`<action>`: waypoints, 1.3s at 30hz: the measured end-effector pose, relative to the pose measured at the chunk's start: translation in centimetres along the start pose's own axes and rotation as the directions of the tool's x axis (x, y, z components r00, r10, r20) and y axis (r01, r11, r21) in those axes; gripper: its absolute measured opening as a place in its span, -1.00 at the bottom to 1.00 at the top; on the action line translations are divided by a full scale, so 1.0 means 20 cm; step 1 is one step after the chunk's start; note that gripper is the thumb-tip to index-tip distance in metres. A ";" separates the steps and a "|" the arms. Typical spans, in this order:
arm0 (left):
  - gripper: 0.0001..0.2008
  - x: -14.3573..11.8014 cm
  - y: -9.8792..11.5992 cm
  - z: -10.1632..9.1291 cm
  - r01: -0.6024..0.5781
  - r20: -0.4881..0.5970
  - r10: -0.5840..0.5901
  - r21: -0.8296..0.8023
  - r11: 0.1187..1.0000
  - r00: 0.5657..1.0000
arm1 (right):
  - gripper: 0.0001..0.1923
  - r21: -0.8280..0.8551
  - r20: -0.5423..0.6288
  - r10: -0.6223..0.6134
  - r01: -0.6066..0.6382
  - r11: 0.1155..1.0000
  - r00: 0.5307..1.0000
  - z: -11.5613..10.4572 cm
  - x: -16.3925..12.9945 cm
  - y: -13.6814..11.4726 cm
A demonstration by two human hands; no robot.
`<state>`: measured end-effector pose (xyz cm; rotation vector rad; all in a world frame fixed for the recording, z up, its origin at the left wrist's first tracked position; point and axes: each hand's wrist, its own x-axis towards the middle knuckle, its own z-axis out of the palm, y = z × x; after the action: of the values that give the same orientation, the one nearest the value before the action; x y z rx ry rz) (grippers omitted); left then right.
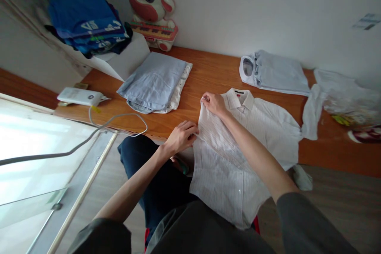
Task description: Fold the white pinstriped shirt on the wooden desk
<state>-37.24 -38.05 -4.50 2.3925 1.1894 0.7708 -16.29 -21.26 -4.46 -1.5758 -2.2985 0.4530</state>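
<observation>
Pinching the striped dress shirt (222, 162), closed left hand (183, 136) and right hand (214, 104) seemingly straighten the edge between, needing even tension next.

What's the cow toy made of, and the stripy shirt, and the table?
Cow toy: probably hard plastic, smooth, with moulded shapes. Stripy shirt: thin cloth, maybe cotton, matt; it creases softly. Table: wood or wood-look board, orange-brown with a slight sheen.
</observation>
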 end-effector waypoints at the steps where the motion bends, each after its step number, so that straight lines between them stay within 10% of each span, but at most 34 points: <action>1: -0.76 0.00 -0.01 -0.02 -0.033 0.035 0.032 0.009 0.999 0.999 | -0.66 -0.003 0.011 0.016 -0.016 1.000 1.000 0.00 0.01 0.00; 15: -0.78 0.12 0.07 -0.19 -0.124 0.234 0.075 0.203 0.971 0.969 | -0.43 0.034 -0.065 0.068 -0.065 0.997 0.996 0.00 0.02 -0.07; 19: -0.72 0.28 0.15 -0.15 -0.077 0.123 0.060 0.141 0.987 0.991 | -0.46 0.236 -0.148 0.019 0.016 0.972 0.989 -0.10 -0.06 -0.07; 23: -0.58 0.40 0.14 0.03 0.030 -0.011 -0.029 0.187 0.982 1.000 | -0.64 0.317 -0.521 0.048 0.141 0.938 0.852 -0.23 -0.54 0.09; 29: -0.25 0.43 -0.01 0.23 0.091 0.036 -0.109 0.331 0.939 0.993 | -0.70 0.212 -0.709 0.297 -0.210 0.955 0.639 -0.23 -1.63 0.50; 35: -0.24 0.43 -0.04 0.23 0.099 0.060 -0.127 0.346 0.933 0.990 | -0.29 0.184 -0.534 0.377 -0.332 0.925 0.757 -0.04 -2.15 0.70; 39: -0.30 0.43 -0.05 0.22 0.103 0.058 -0.131 0.357 0.929 0.990 | -0.50 0.311 -0.266 0.523 -0.441 0.842 0.810 0.02 -2.26 0.84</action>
<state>-30.91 -30.91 -5.81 2.5723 1.5310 0.4466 13.04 -57.90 -15.57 -1.9360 -1.5084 0.5003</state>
